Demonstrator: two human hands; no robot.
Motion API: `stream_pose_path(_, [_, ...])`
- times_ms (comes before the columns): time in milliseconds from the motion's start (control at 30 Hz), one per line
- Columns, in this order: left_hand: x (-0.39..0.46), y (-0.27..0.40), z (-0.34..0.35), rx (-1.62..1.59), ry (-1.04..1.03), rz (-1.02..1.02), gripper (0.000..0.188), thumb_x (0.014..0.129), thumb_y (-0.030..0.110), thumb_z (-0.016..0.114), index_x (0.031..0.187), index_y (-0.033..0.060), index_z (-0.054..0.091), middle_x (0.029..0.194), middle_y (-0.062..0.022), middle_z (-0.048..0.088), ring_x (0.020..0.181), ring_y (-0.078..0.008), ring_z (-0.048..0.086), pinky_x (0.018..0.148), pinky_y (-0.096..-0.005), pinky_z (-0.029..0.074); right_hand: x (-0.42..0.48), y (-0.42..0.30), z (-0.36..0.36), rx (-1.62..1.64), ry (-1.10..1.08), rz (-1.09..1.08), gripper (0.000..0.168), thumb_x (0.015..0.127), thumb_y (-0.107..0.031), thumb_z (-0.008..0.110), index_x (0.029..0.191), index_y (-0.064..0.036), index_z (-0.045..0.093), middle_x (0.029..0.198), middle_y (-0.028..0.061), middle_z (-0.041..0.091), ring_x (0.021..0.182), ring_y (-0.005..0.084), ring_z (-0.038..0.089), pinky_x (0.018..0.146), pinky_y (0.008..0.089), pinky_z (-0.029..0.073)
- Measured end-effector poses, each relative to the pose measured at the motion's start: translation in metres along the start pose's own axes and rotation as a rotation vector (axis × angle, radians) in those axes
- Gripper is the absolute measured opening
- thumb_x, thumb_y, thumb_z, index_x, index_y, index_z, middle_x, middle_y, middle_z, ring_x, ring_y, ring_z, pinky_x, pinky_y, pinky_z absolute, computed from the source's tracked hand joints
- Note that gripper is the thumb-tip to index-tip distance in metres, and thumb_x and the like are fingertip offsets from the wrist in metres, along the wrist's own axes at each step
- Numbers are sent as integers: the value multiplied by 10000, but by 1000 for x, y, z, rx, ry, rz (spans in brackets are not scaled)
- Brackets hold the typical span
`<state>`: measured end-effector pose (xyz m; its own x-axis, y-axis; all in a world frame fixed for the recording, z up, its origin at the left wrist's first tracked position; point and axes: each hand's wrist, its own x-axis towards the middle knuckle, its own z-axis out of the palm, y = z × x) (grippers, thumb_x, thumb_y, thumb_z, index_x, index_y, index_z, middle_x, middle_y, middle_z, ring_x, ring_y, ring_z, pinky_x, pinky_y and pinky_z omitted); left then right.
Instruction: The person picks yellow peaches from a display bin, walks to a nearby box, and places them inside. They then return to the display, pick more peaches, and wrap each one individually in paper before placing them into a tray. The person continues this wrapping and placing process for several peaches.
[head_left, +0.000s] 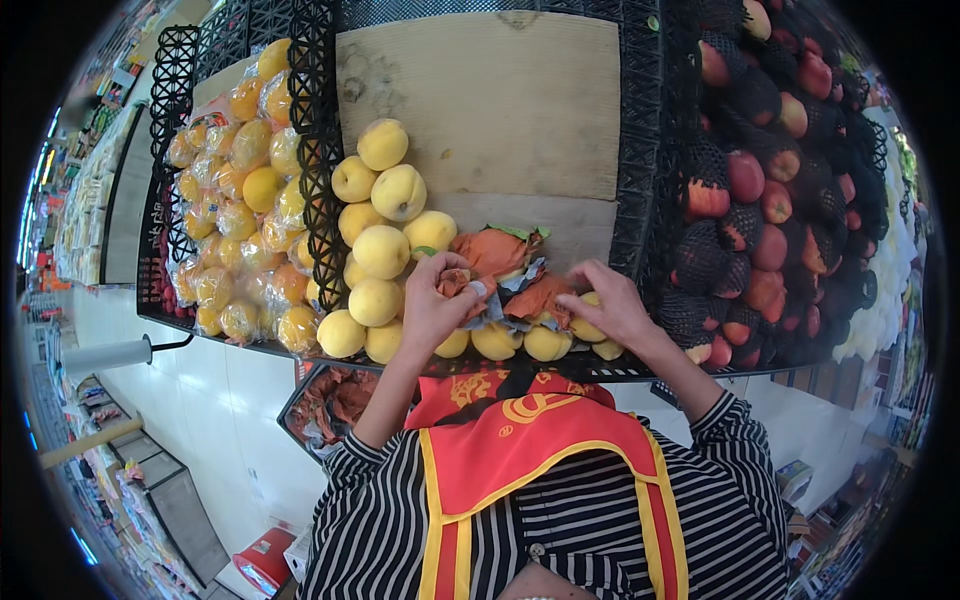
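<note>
My left hand (442, 298) pinches a crumpled piece of reddish-brown wrapping paper (455, 283) between thumb and fingers. More of this paper (491, 253), grey on its inner side, lies between my hands over yellow peaches. My right hand (604, 304) is at the right edge of the paper, beside a yellow peach (587, 321); whether its fingers grip the paper is unclear. Bare yellow peaches (381, 251) are piled along the left side and front of the compartment, a green leaf (424, 250) among them. A cardboard sheet (480, 105) lines the compartment behind.
Black plastic crate walls (319, 157) flank the compartment. Film-wrapped orange fruit (255, 187) is heaped to the left, and red apples (745, 176), many in black foam nets, to the right. Below the display stands a box of crumpled wrapping paper (330, 405). A red container (264, 559) is on the floor.
</note>
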<state>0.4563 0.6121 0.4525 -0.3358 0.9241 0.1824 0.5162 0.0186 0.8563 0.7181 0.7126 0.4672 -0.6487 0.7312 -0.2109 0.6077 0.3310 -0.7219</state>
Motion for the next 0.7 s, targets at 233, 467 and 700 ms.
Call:
stream_pose_path(233, [-6, 6, 2, -417, -224, -448, 92, 775, 1, 668, 866, 2, 648, 770, 5, 648, 695, -37, 574, 635, -205, 470, 19, 26, 42, -37, 81, -157, 264, 852, -169, 636, 1075, -29, 617, 913, 147, 665, 795, 339, 644, 731, 422, 513])
stream_pose_path(467, [-4, 8, 8, -551, -276, -412, 184, 803, 9, 691, 978, 0, 636, 770, 15, 658, 694, -31, 598, 619, -197, 477, 16, 26, 33, 408, 234, 75, 149, 890, -28, 533, 1001, -7, 629, 722, 65, 617, 630, 149, 578, 609, 292, 465])
stream_pose_path(700, [-7, 23, 34, -243, -394, -334, 698, 709, 367, 815, 1237, -5, 550, 1074, -168, 634, 1018, -247, 613, 866, -329, 487, 23, 24, 33, 780, 219, 116, 160, 960, -95, 462, 969, -7, 595, 830, -26, 587, 746, 46, 516, 678, 209, 427])
